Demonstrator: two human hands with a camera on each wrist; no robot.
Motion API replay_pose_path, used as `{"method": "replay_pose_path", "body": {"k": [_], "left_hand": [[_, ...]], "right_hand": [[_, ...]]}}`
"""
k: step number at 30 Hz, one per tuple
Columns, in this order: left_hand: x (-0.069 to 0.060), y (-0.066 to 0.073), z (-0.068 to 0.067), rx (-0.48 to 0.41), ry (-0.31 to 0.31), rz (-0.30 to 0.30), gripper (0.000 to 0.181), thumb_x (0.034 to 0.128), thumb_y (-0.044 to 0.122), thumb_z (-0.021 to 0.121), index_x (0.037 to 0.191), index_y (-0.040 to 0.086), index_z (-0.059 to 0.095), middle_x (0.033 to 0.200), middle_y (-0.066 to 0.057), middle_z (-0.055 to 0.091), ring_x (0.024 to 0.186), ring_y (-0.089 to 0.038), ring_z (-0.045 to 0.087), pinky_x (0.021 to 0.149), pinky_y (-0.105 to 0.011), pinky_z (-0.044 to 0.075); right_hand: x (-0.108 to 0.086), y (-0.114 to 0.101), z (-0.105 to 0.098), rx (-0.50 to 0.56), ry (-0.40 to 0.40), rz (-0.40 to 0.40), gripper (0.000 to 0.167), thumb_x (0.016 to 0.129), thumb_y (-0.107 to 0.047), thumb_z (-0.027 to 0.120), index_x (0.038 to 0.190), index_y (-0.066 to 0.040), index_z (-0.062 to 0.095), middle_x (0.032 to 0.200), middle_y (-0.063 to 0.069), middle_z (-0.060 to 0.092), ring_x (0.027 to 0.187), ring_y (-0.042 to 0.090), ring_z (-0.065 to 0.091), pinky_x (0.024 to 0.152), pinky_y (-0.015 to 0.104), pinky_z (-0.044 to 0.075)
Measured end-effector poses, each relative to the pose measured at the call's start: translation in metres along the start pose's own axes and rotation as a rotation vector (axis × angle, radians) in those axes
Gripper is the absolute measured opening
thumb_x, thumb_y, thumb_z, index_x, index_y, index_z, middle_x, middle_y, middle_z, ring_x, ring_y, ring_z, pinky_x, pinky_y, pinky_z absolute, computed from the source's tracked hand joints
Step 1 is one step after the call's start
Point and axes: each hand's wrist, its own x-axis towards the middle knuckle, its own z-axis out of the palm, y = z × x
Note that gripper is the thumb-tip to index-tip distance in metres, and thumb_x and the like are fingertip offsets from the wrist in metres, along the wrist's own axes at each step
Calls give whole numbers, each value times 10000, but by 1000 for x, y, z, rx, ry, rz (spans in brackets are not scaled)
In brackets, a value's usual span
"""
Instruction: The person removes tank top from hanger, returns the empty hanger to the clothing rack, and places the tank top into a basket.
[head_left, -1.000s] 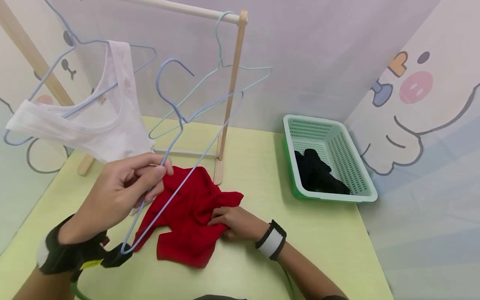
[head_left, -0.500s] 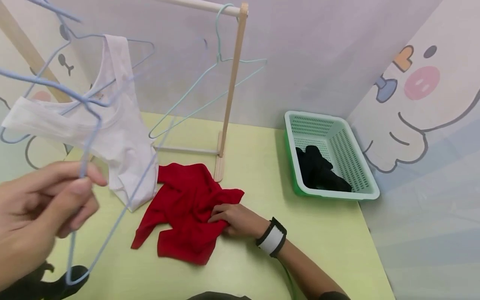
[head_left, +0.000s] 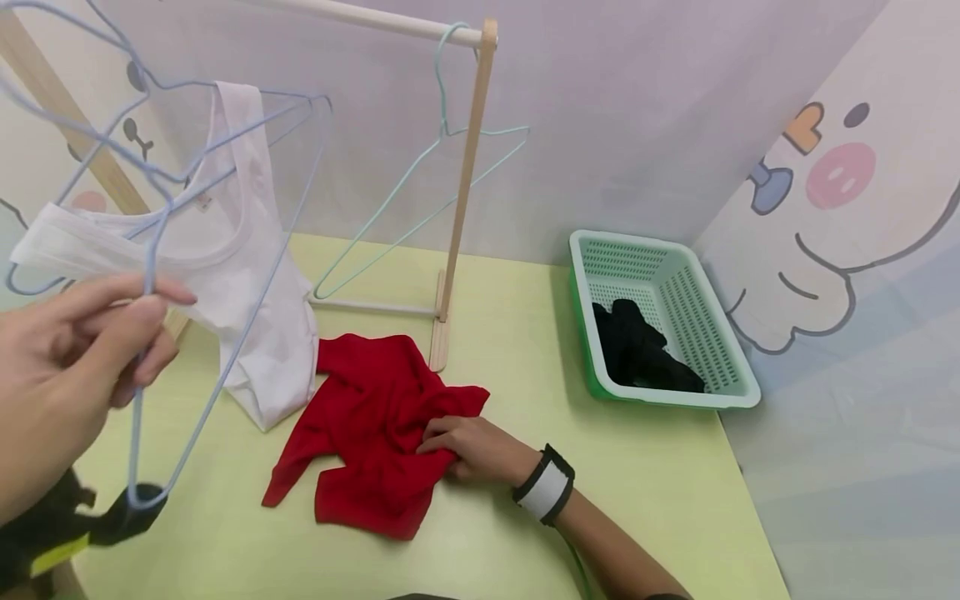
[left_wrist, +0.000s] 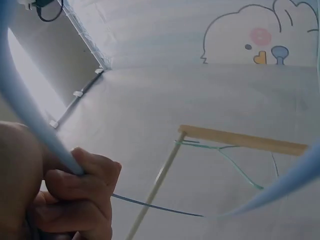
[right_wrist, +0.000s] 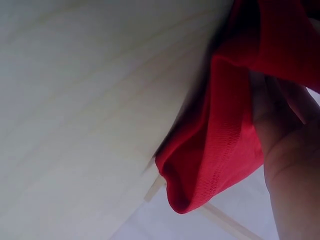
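Note:
My left hand (head_left: 82, 367) pinches a blue wire clothes hanger (head_left: 152, 250) between thumb and fingers, on one of its sloping sides. The hanger is tilted, its hook toward the upper left, and carries nothing. In the left wrist view the curled fingers (left_wrist: 82, 200) wrap the blue wire. On the table lies a crumpled red long-sleeved top (head_left: 367, 417). My right hand (head_left: 480, 450) grips its right edge. The right wrist view shows those fingers partly hidden behind a fold of the red top (right_wrist: 225, 135).
Behind the hands stands a wooden rack (head_left: 467, 175). A white tank top (head_left: 262, 358) hangs there on a blue hanger, and a bare mint hanger (head_left: 442, 92) hangs near the post. At the right, a green basket (head_left: 675, 398) holds black cloth (head_left: 637, 350).
My left hand has moved left with the blue hanger, away from above the red top to in front of the white tank top. My right hand stays on the red top.

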Motion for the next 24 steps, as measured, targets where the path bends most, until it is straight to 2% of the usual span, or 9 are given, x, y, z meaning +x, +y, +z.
{"method": "replay_pose_path", "body": {"k": [3, 6, 11, 14, 19, 24], "left_hand": [[24, 9, 11, 163, -2, -28, 192, 1105, 59, 567, 1169, -35, 722, 652, -17, 547, 538, -136, 412, 430, -297, 282], [49, 9, 21, 157, 6, -9, 178, 1095, 85, 595, 1107, -9, 745, 636, -26, 564, 526, -143, 433, 425, -302, 301], [85, 6, 33, 133, 3, -16, 179, 1095, 152, 609, 1104, 52, 757, 651, -31, 584, 566, -175, 443, 456, -269, 320], [100, 5, 38, 117, 3, -17, 182, 1091, 165, 613, 1112, 67, 765, 644, -40, 586, 587, -189, 454, 489, -248, 346], [118, 2, 41, 102, -14, -6, 197, 1092, 172, 606, 1126, 64, 767, 628, -41, 583, 549, -185, 425, 463, -266, 302], [133, -7, 43, 88, -45, -46, 225, 1093, 181, 599, 1159, 31, 754, 618, -53, 580, 543, -186, 412, 487, -254, 316]], "right_hand": [[-1, 0, 1, 12, 9, -1, 402, 872, 74, 744, 1211, -130, 817, 1127, 5, 699, 1048, 112, 664, 878, 147, 508], [-2, 0, 2, 15, 12, -7, 401, 870, 70, 744, 1210, -130, 816, 1126, 8, 697, 1047, 112, 663, 876, 148, 508], [-1, 2, 0, -6, 10, -12, 389, 871, 48, 757, 1211, -133, 816, 1135, 8, 700, 1058, 113, 663, 891, 155, 514], [0, 2, -2, -1, 3, -21, 394, 871, 54, 752, 1216, -124, 813, 1134, 11, 699, 1056, 118, 660, 886, 158, 514], [1, 1, -4, 8, -9, -27, 391, 873, 60, 740, 1219, -110, 809, 1135, 22, 697, 1061, 123, 659, 882, 160, 511], [1, 1, 0, 18, -8, -21, 382, 878, 55, 746, 1215, -112, 812, 1132, 19, 698, 1051, 121, 660, 881, 154, 509]]}}
